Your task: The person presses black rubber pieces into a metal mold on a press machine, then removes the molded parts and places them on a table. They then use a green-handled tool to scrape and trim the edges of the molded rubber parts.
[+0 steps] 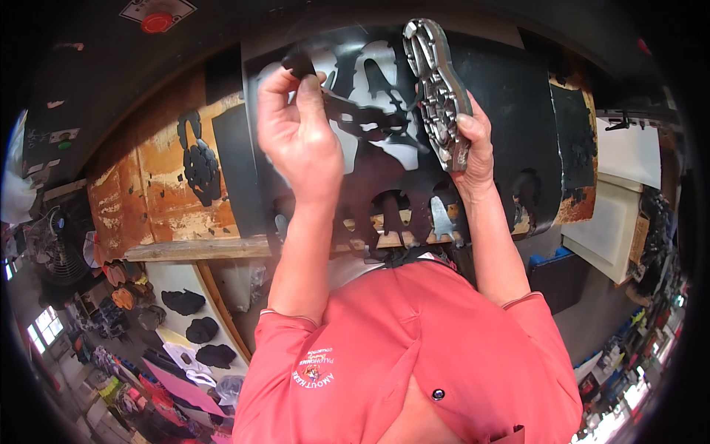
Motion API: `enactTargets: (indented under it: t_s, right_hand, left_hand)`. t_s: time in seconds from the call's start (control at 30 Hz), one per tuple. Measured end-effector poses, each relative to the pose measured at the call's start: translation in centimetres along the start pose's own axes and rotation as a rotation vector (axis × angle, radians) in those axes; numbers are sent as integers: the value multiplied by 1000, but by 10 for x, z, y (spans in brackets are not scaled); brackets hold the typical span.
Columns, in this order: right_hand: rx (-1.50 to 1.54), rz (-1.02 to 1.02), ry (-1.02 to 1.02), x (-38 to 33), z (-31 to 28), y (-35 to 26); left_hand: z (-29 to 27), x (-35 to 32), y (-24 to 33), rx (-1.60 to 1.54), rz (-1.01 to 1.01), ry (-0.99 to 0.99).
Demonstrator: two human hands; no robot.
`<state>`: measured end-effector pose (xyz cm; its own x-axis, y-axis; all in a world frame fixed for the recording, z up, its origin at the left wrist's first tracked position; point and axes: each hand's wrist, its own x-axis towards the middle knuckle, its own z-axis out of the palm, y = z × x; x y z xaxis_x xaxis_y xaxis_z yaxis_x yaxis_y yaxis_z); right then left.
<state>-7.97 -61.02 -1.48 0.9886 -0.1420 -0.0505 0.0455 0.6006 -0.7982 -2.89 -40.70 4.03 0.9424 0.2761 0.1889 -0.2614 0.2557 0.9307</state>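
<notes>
Pinkish-red cloth is nearest you: your shirt [399,318], soft and creased. Just past it runs the raw timber lip of the worktop [200,250], and on that lies a black sheet [510,111], smooth and faintly glossy. I'd judge the work part done: rounded holes gape through the middle of the sheet, brown wood or a pale, shiny surface showing through them, while a broad stretch to your right looks whole and left to use.

Over the sheet, your left hand [303,140] has thumb and fingers closed in a pinch on a black piece [362,118], thin and limp, with openings in it; it is blurred, so I can't tell whether it is a good cut-out or scrap. Your right hand [477,144] has its fingers wrapped round a metal cutter [444,103], thumb on the side, holding it tilted above the sheet. The cutter has a long shoe-sole outline, a greyish outer wall and a crowd of bright ridges and loops inside.

Well to the left, on scuffed orange-brown wood, one cut-out [198,166] lies flat, dull black, lobed along its edge and slotted at the far end, so at least one looks finished. Farthest off, a round red button [156,23] sits on a pale plate.
</notes>
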Motion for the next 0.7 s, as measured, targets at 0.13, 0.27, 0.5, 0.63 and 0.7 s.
enactTargets:
  t_s: [0.13,0.27,0.5,0.63,0.7]
  right_hand:
    - [99,-41,1,-3,7,6]
    - [-48,12,0,-8,10,9]
    - [-64,52,0,-4,12,9]
    - [-25,22,-30,-4,13,10]
    - [-26,28,-21,-3,12,11]
  left_hand:
    - [-4,-40,44,-93,250,-82]
    - [-46,11,110,-358,392,-157]
    - [-103,69,91,66,201,61]
    - [-155,89,65,152,101,138]
    - [-186,104,53,362,141,164]
